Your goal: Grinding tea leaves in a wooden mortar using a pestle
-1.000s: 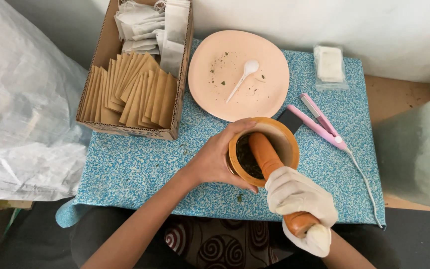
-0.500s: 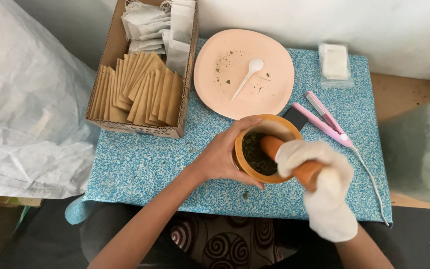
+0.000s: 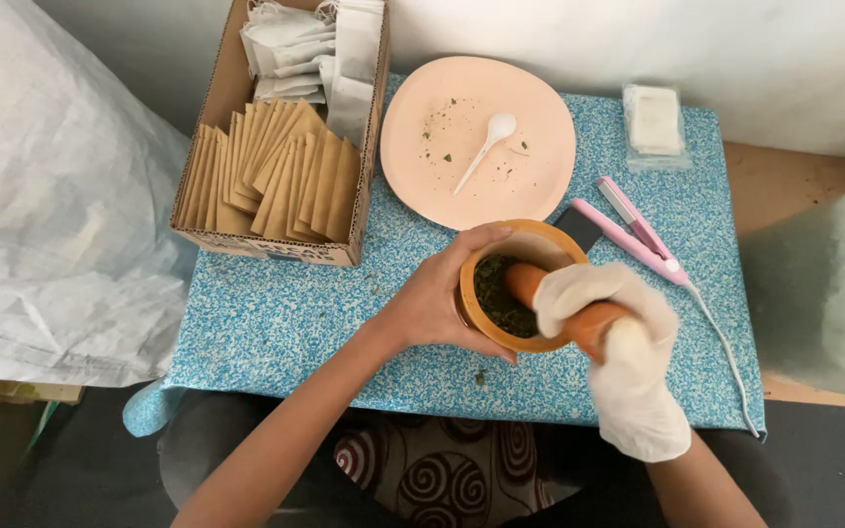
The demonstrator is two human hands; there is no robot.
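Desk (image 3: pixel 276 323), blue-speckled cover: round wooden mortar (image 3: pixel 518 293) of dark green crushed leaves stands at its near edge, below the pink round plate (image 3: pixel 476 142). Wooden pestle (image 3: pixel 564 301) now leans rightward, tip lower in the leaves than a second ago. Bare left hand (image 3: pixel 437 298), fingers curled around mortar's rim; white-gloved right hand (image 3: pixel 618 342), fingers clamped on pestle.

White glove on right hand (image 3: pixel 610 332) (left hand (image 3: pixel 439 298) bare)
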